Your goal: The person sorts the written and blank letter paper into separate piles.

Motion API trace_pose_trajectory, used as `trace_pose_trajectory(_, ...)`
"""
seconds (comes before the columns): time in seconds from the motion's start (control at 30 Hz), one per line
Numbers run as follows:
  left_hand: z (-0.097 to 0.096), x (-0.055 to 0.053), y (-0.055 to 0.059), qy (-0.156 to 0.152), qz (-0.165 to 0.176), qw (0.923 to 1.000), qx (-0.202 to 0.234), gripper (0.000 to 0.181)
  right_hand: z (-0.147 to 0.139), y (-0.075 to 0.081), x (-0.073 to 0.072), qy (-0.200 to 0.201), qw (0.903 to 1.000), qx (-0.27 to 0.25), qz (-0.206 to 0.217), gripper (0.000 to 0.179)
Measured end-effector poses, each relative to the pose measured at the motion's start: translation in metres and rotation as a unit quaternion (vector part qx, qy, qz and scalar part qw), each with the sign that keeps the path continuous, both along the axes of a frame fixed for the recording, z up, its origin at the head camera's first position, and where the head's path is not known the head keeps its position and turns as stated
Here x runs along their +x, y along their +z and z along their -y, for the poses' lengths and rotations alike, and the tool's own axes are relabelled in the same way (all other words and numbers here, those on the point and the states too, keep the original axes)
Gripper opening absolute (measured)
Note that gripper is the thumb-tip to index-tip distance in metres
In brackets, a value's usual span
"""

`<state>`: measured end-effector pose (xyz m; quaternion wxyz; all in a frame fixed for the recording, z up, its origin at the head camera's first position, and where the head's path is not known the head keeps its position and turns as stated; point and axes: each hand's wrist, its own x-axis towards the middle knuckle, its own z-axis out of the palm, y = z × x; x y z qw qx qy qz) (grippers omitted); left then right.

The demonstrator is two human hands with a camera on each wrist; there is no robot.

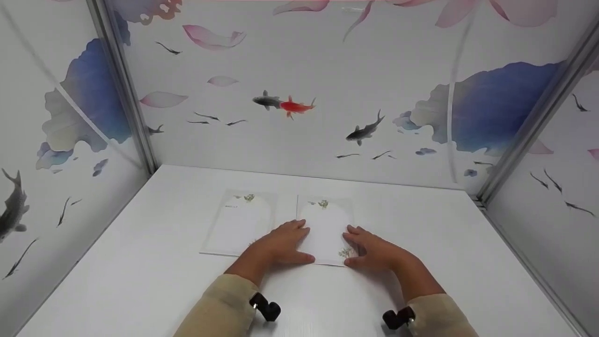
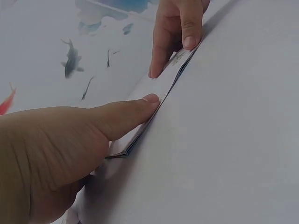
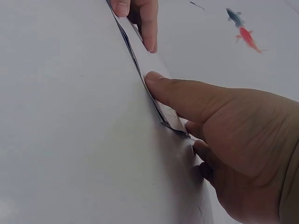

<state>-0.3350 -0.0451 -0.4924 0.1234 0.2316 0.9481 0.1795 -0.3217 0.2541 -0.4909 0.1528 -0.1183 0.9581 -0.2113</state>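
Two white paper pieces with small green floral prints lie side by side on the white table. The right one (image 1: 325,234) is a thin layered paper stack, its dark layered near edge showing in both wrist views. My left hand (image 1: 284,244) rests at its left side, with the thumb (image 2: 133,114) on top near the front edge. From the opposite side my right hand (image 1: 376,250) touches it, its thumb (image 3: 175,95) also on top. Fingers of both hands extend along the sides, partly hidden. The left paper piece (image 1: 238,224) lies partly behind my left wrist.
The white table (image 1: 164,290) meets a back wall (image 1: 318,61) printed with fish, petals and blue leaves. Side panels stand left and right, joined to it by metal posts (image 1: 124,84). Small black devices (image 1: 266,306) sit at both sleeve cuffs.
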Motion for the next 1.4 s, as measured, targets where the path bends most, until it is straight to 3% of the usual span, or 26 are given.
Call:
trace_pose_trajectory(0.5, -0.001, -0.001, 0.002, 0.007, -0.003, 0.9999, -0.008, 0.087, -0.004, 0.004, -0.001, 0.014, 0.9996, -0.023, 0.006, 0.080)
trace_pose_trajectory(0.7, -0.003, -0.003, 0.002, 0.014, -0.015, 0.9998, 0.005, 0.074, -0.003, 0.001, -0.003, -0.005, 0.9989, -0.042, -0.017, 0.071)
trace_pose_trajectory(0.9, -0.002, -0.007, -0.001, 0.018, -0.031, 0.9985, 0.041, 0.064, 0.001, -0.002, -0.005, -0.049, 0.9947, -0.076, -0.049, 0.067)
trace_pose_trajectory(1.1, 0.002, -0.010, -0.002, 0.015, -0.067, 0.9948, 0.075, 0.058, 0.002, 0.000, -0.005, -0.036, 0.9922, -0.061, -0.103, 0.060)
trace_pose_trajectory(1.23, 0.001, -0.010, 0.000, 0.007, -0.089, 0.9929, 0.079, 0.059, 0.002, 0.002, -0.005, -0.030, 0.9920, -0.058, -0.108, 0.060)
trace_pose_trajectory(1.4, -0.002, -0.010, 0.000, 0.017, -0.087, 0.9933, 0.074, 0.064, 0.001, 0.001, -0.006, -0.032, 0.9929, -0.047, -0.104, 0.063)
